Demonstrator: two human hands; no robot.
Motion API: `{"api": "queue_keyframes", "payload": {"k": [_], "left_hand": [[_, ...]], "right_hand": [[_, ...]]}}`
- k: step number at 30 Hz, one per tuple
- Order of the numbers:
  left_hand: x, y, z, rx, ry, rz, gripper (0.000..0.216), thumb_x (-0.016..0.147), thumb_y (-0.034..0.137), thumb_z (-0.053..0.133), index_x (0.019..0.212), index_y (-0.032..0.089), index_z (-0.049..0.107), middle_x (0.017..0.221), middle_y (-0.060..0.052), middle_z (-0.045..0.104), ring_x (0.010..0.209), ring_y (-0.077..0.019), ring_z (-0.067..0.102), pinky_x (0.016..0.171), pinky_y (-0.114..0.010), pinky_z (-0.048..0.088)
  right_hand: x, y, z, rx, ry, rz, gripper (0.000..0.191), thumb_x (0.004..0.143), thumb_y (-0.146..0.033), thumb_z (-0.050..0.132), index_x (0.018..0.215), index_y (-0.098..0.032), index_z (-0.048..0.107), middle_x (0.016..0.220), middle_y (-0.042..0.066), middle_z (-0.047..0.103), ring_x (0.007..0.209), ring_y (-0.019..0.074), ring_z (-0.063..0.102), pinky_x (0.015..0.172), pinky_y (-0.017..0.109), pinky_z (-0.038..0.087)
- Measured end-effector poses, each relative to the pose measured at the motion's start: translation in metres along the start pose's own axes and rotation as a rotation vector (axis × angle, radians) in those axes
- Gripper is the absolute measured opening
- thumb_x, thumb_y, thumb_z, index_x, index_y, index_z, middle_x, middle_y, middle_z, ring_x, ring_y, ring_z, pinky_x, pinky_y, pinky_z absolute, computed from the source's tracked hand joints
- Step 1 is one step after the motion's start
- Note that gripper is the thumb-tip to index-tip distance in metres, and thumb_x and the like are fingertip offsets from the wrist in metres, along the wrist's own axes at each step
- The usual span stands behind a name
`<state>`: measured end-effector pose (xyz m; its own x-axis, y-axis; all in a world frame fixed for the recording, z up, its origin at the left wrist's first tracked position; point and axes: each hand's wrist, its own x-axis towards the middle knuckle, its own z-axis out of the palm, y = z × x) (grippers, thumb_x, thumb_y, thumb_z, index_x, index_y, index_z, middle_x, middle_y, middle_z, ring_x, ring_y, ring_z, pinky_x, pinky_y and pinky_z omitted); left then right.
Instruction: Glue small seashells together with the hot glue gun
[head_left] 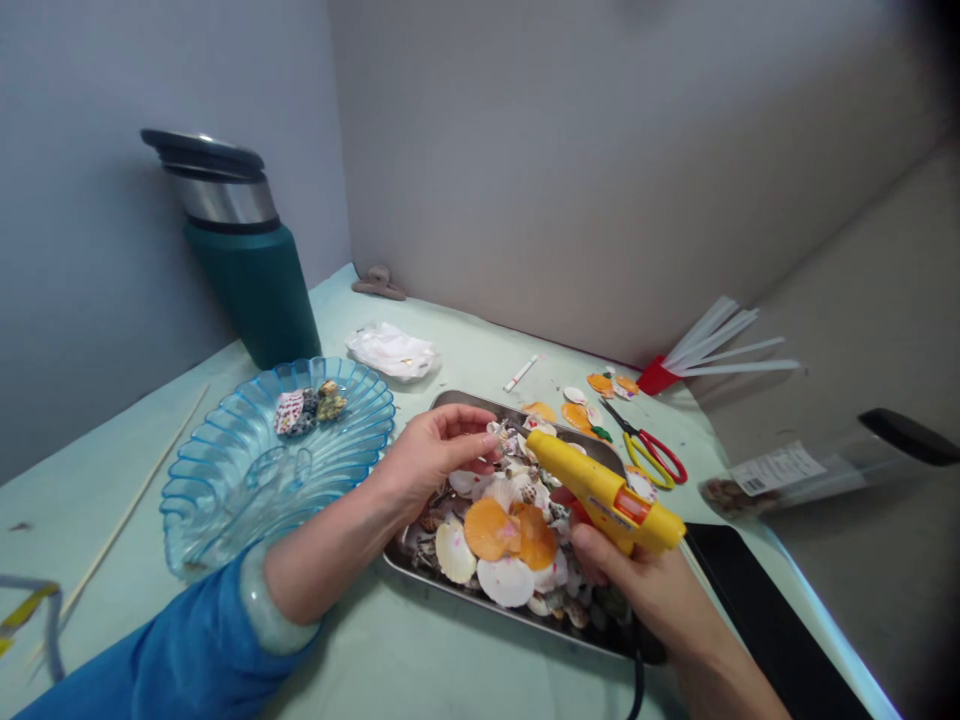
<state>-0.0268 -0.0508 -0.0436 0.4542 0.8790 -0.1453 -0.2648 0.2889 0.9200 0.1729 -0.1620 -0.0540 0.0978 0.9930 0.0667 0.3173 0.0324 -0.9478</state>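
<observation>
My right hand (637, 570) grips a yellow hot glue gun (592, 485), its nozzle pointing up and left towards my left hand. Over the far left part of a metal tray (480, 608), my left hand (442, 445) has its thumb and fingers pinched on a small pale shell (502, 432), mostly hidden by the fingertips. Heaped in the tray are several seashells: orange scallop shells (491, 528), white scallop shells (506, 582) and small spiral ones. A dark cord (637, 675) hangs below my right hand.
Left of the tray lies a blue shell-shaped plate (217, 450) with a cluster of shells (307, 408). A green bottle (251, 280) stands behind it. To the right are scissors (649, 450), glue sticks (712, 345) in a red cup (656, 376), and a clear container (795, 485).
</observation>
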Motion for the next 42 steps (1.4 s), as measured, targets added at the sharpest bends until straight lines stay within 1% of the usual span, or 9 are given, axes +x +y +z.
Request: {"api": "queue_keyframes", "payload": {"k": [4, 9, 16, 22, 27, 31, 36, 40, 42], "left_hand": [[-0.0004, -0.0005, -0.0008, -0.007, -0.012, 0.003, 0.030, 0.067, 0.024, 0.077, 0.093, 0.012, 0.065, 0.081, -0.003, 0.067, 0.068, -0.0125, 0.065, 0.066, -0.026, 0.053], [-0.0008, -0.0008, -0.0006, -0.011, -0.002, 0.004, 0.030, 0.066, 0.024, 0.078, 0.090, 0.013, 0.064, 0.077, -0.002, 0.066, 0.068, -0.0127, 0.064, 0.063, -0.026, 0.053], [0.0000, -0.0004, -0.0006, -0.010, -0.028, 0.000, 0.027, 0.068, 0.024, 0.077, 0.089, 0.012, 0.064, 0.078, -0.003, 0.064, 0.067, -0.0124, 0.063, 0.064, -0.027, 0.054], [-0.0011, 0.0007, -0.0012, -0.039, -0.049, -0.035, 0.029, 0.069, 0.025, 0.076, 0.092, 0.011, 0.065, 0.082, -0.004, 0.065, 0.070, -0.0129, 0.064, 0.065, -0.027, 0.054], [-0.0018, 0.0008, -0.0011, -0.063, -0.081, -0.055, 0.030, 0.068, 0.021, 0.078, 0.093, 0.012, 0.064, 0.084, -0.004, 0.066, 0.075, -0.0151, 0.066, 0.069, -0.029, 0.055], [-0.0003, -0.0024, -0.0017, -0.056, -0.114, -0.032, 0.035, 0.065, 0.016, 0.079, 0.095, 0.013, 0.063, 0.083, -0.004, 0.067, 0.075, -0.0132, 0.064, 0.069, -0.028, 0.053], [0.0001, -0.0033, -0.0021, -0.062, -0.096, -0.010, 0.032, 0.064, 0.015, 0.078, 0.092, 0.011, 0.063, 0.076, -0.001, 0.064, 0.069, -0.0101, 0.060, 0.064, -0.025, 0.051], [-0.0004, -0.0018, -0.0021, -0.060, -0.105, -0.012, 0.031, 0.067, 0.015, 0.076, 0.094, 0.011, 0.061, 0.070, -0.001, 0.064, 0.067, -0.0107, 0.061, 0.065, -0.025, 0.051], [-0.0001, -0.0018, -0.0022, -0.056, -0.111, -0.014, 0.031, 0.068, 0.015, 0.075, 0.095, 0.012, 0.061, 0.069, -0.001, 0.065, 0.067, -0.0112, 0.062, 0.066, -0.025, 0.052]], "right_hand": [[-0.0005, -0.0020, 0.0015, 0.015, -0.054, -0.005, 0.030, 0.078, -0.037, 0.070, 0.106, -0.026, 0.070, 0.103, 0.006, 0.073, 0.093, 0.0270, 0.069, 0.071, 0.038, 0.060], [0.0002, -0.0038, 0.0031, 0.014, -0.038, -0.007, 0.030, 0.078, -0.037, 0.071, 0.106, -0.026, 0.070, 0.100, 0.005, 0.074, 0.089, 0.0269, 0.070, 0.068, 0.037, 0.061], [-0.0007, -0.0016, 0.0031, 0.041, -0.040, 0.013, 0.031, 0.077, -0.036, 0.072, 0.107, -0.028, 0.070, 0.101, 0.005, 0.075, 0.089, 0.0271, 0.071, 0.065, 0.037, 0.061], [-0.0010, -0.0052, 0.0035, -0.024, -0.021, -0.065, 0.024, 0.078, -0.032, 0.072, 0.102, -0.030, 0.071, 0.100, 0.002, 0.074, 0.092, 0.0250, 0.070, 0.080, 0.039, 0.059], [0.0005, -0.0055, 0.0053, -0.002, -0.011, -0.043, 0.027, 0.078, -0.032, 0.072, 0.104, -0.031, 0.069, 0.100, 0.001, 0.075, 0.090, 0.0238, 0.071, 0.079, 0.038, 0.060], [0.0005, -0.0042, 0.0052, -0.025, -0.022, -0.048, 0.026, 0.079, -0.034, 0.070, 0.105, -0.030, 0.068, 0.102, 0.001, 0.074, 0.091, 0.0239, 0.070, 0.080, 0.037, 0.059], [0.0009, -0.0006, 0.0040, -0.102, -0.074, -0.122, 0.018, 0.083, -0.033, 0.067, 0.100, -0.027, 0.067, 0.094, 0.001, 0.072, 0.083, 0.0201, 0.068, 0.075, 0.031, 0.057], [0.0000, 0.0020, 0.0038, -0.156, -0.078, -0.157, 0.011, 0.084, -0.033, 0.065, 0.091, -0.024, 0.064, 0.080, -0.001, 0.066, 0.068, 0.0155, 0.063, 0.060, 0.024, 0.053], [0.0000, 0.0017, 0.0040, -0.216, -0.069, -0.191, 0.009, 0.084, -0.031, 0.065, 0.086, -0.023, 0.061, 0.074, -0.003, 0.062, 0.063, 0.0137, 0.059, 0.056, 0.022, 0.050]]}}
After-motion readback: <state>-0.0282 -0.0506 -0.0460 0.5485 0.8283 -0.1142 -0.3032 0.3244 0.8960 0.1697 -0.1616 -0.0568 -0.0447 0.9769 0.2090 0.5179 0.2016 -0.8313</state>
